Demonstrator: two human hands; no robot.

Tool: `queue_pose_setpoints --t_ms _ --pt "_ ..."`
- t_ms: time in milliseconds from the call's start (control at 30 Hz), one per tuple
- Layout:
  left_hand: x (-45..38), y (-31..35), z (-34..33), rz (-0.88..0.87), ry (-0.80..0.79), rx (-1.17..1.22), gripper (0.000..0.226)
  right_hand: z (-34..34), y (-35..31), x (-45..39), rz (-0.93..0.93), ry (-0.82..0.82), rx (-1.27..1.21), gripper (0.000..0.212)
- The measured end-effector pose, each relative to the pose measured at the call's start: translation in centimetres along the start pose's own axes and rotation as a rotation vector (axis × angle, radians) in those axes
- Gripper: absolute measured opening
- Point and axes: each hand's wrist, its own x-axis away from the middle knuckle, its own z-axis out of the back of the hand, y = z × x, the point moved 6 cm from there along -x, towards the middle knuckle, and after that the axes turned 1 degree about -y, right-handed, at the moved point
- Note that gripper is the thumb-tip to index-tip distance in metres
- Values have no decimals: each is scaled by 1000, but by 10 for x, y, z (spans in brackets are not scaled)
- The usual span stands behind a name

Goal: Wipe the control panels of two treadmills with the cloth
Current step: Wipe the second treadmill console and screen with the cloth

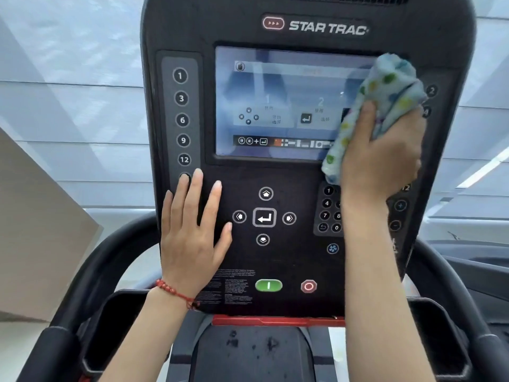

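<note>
From the head camera we look at a black treadmill control panel (303,172) marked STAR TRAC. Our right hand (382,153) grips a bunched pale blue cloth (385,92) with coloured dots and presses it against the right edge of the lit screen (278,103), the cloth covering that screen corner and spilling down toward the number keypad (329,209). Our left hand (192,232) lies flat on the lower left of the panel, fingers straight and spread, holding nothing, with a red bead bracelet (172,290) on the wrist. Below the panel sit two dark side trays, the left tray (115,326) and the right tray (440,334); we cannot tell what, if anything, lies in them.
</note>
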Motion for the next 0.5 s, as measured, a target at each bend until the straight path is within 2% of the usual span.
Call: queue_pose_setpoints --t_ms 100,267,500 --pt "0 -2 1 -13 -15 7 51 -17 -41 38 170 -36 -30 43" --pt "1 -5 5 -32 -26 59 51 -39 -109 98 414 -118 -22 43" --pt "6 -7 7 -8 -43 83 51 -39 -119 99 589 -110 -49 40"
